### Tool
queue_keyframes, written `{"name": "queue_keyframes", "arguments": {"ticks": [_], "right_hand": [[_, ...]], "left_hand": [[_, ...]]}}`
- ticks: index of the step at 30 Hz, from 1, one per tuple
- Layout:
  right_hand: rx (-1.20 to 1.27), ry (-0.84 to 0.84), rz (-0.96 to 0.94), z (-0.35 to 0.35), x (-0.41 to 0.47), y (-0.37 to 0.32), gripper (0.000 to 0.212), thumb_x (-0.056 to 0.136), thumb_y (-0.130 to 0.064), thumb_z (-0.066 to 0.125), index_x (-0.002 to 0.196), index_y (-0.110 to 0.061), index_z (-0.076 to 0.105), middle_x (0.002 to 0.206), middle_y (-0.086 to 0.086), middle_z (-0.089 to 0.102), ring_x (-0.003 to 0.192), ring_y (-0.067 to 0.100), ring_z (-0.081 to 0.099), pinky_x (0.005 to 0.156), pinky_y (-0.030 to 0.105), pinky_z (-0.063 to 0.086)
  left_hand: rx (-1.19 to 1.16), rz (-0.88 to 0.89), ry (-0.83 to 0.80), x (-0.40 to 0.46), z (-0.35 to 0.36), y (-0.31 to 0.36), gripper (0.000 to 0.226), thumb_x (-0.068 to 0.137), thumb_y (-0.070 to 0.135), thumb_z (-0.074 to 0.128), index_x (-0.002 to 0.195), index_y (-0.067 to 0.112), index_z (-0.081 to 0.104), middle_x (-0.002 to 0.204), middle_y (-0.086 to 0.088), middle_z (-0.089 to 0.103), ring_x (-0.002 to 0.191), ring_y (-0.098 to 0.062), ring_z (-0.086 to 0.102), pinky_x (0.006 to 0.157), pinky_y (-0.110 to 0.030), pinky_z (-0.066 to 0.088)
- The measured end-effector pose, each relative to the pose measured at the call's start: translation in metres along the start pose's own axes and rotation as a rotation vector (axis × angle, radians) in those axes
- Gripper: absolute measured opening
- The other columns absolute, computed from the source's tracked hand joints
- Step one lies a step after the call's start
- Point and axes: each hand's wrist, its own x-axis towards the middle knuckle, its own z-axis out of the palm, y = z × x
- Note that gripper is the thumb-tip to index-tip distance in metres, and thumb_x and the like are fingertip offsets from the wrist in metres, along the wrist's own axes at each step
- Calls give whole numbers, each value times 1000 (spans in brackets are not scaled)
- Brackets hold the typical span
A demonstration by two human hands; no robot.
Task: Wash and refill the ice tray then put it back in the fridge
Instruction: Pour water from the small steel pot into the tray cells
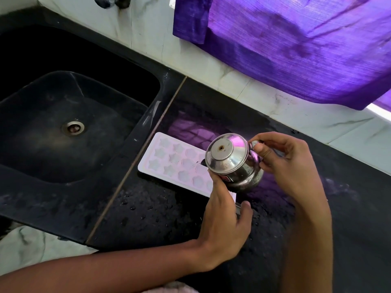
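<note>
A white ice tray (169, 159) with star-shaped cells lies flat on the wet black counter (160, 214), just right of the sink. A small steel kettle (230, 161) with its lid on is held above the tray's right end, tilted toward the tray, its spout over the cells. My right hand (283, 157) grips the kettle's handle. My left hand (224, 218) steadies the kettle's body from below, fingers against its side. The tray's right end is hidden behind the kettle and my left hand.
A black sink (53, 132) with a metal drain (73, 128) sits left of the tray. A tap base (105, 1) shows at the top. A purple curtain (296, 43) hangs over the white tiled wall (148, 34). Water drops dot the counter.
</note>
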Motion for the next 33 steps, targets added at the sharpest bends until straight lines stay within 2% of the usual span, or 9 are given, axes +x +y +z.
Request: {"name": "queue_keyframes", "arguments": {"ticks": [3, 8, 11, 13, 17, 20, 23, 27, 33], "right_hand": [[16, 4, -1, -1, -1, -1, 15, 87, -21, 64, 84, -34, 70, 82, -10, 71, 75, 16, 66, 75, 51, 56], [98, 24, -10, -2, -5, -4, 17, 88, -16, 63, 83, -31, 70, 83, -4, 71, 77, 30, 65, 71, 55, 56], [141, 46, -13, -4, -6, -4, 19, 88, -15, 63, 83, -32, 70, 84, -4, 72, 79, 24, 67, 73, 49, 58], [166, 62, -14, -4, -6, -4, 21, 88, -15, 62, 82, -34, 69, 86, -4, 72, 78, 18, 66, 72, 42, 60], [228, 88, -5, -3, -4, -5, 23, 88, -13, 62, 80, -34, 69, 84, -5, 72, 74, 11, 63, 69, 35, 60], [257, 114, -1, 0, -2, -5, 24, 88, -15, 63, 77, -35, 70, 80, -8, 72, 72, 8, 63, 67, 31, 60], [277, 128, 5, 4, 1, -8, 20, 86, -15, 65, 79, -34, 70, 79, -6, 72, 71, 11, 64, 65, 33, 61], [255, 109, -1, 12, 11, -9, 16, 85, -17, 66, 81, -32, 69, 79, -8, 72, 75, 11, 67, 64, 34, 61], [140, 96, 13, 23, 29, 0, 7, 83, -25, 70, 87, -30, 72, 80, -9, 71, 78, 11, 66, 75, 50, 57]], "left_hand": [[-6, 13, 16, 1, 0, -1, 91, 83, 34, 49, 147, 34, -15, 152, 7, 32, 111, -40, 55, 95, -45, 48], [6, 40, 29, 1, -1, 0, 92, 84, 34, 49, 147, 33, -19, 153, 6, 30, 116, -35, 54, 95, -43, 48], [-6, 68, 55, 2, -1, 3, 92, 85, 31, 49, 148, 28, -19, 156, 2, 26, 137, -17, 38, 108, -39, 38], [-16, 78, 80, 4, -2, 5, 92, 85, 29, 49, 149, 23, -17, 157, 1, 24, 142, -10, 27, 113, -35, 31], [-15, 92, 141, 8, -2, 5, 88, 87, 26, 50, 149, 19, -12, 159, -4, 18, 146, -14, 19, 114, -37, 27], [-22, 83, 186, 14, -5, 6, 85, 88, 24, 51, 149, 20, -8, 159, -4, 19, 145, -13, 20, 114, -32, 25], [-32, 62, 208, 21, -10, 6, 81, 91, 28, 50, 151, 19, -3, 158, -1, 22, 144, -11, 23, 113, -32, 27], [-48, 19, 197, 33, -16, 1, 80, 91, 29, 51, 153, 19, 1, 153, 2, 34, 137, -8, 36, 108, -27, 34], [-101, -39, 163, 47, -23, -10, 74, 93, 18, 57, 151, 26, 12, 136, 13, 52, 116, 9, 49, 93, -7, 40]]}}
